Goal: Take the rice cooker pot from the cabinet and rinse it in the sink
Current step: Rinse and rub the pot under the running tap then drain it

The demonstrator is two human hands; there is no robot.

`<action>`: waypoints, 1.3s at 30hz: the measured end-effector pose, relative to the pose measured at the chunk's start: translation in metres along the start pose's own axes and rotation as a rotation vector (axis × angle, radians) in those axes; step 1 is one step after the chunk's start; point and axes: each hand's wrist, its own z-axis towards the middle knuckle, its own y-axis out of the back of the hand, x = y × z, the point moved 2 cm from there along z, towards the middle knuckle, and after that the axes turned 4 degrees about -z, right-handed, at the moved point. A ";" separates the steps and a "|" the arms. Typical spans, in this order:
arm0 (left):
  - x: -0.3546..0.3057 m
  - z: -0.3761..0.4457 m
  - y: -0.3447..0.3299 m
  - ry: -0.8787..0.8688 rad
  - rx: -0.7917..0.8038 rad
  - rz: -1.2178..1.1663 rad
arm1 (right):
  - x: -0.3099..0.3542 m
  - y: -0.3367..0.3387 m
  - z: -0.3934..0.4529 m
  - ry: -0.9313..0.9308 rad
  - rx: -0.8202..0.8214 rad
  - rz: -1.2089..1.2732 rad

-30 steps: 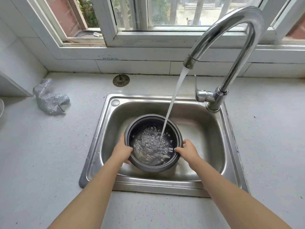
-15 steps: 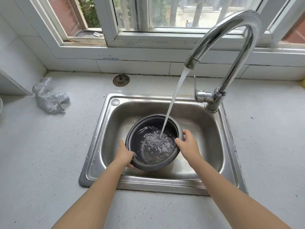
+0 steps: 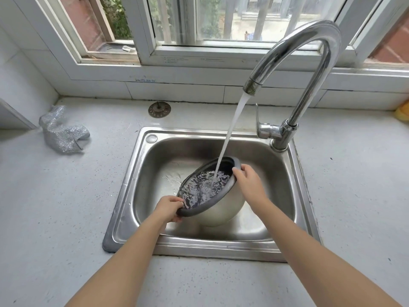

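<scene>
The rice cooker pot [image 3: 221, 210], dark inside with a pale metal outside, hangs tilted to the left inside the steel sink [image 3: 137, 173]. My left hand [image 3: 169, 207] grips its lower rim at the near left. My right hand [image 3: 249, 180] holds the raised rim at the far right. Water from the chrome faucet [image 3: 309, 63] streams into the pot and spills over the low edge onto the sink floor.
A crumpled silver scouring cloth [image 3: 63, 132] lies on the white counter at the left. A round drain strainer [image 3: 159, 109] rests behind the sink. Something yellow [image 3: 402, 111] shows at the right edge. The window sill runs along the back.
The pot was level under the stream; now both hands have tipped it to the left, the right hand raised, and water pours out into the sink.
</scene>
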 end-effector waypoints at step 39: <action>-0.038 -0.059 -0.009 -0.638 0.052 0.180 | 0.006 -0.004 -0.009 0.129 0.150 -0.212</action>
